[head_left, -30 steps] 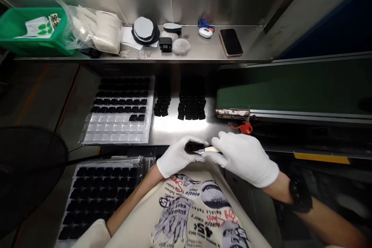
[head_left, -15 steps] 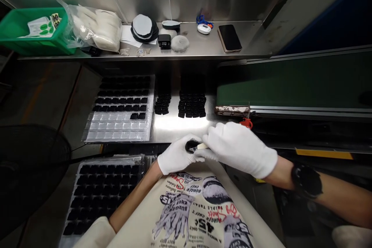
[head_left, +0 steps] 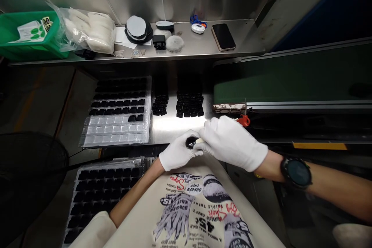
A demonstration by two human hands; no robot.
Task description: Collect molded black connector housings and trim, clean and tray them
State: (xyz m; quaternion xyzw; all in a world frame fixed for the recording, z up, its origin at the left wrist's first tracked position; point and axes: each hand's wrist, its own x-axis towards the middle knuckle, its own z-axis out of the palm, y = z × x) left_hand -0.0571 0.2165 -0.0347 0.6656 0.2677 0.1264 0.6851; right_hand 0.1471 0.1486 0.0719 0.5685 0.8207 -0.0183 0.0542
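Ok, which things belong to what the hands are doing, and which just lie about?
In hand: small black plastic part in left hand; pale flat stick in right hand; clear tray of black parts; rows of loose black parts.
Lying about: black smartphone; green plastic bin; clear bag of white pads.

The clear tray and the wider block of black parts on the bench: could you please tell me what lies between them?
In the head view, a narrower column of black parts stands between the clear tray and the wider block.
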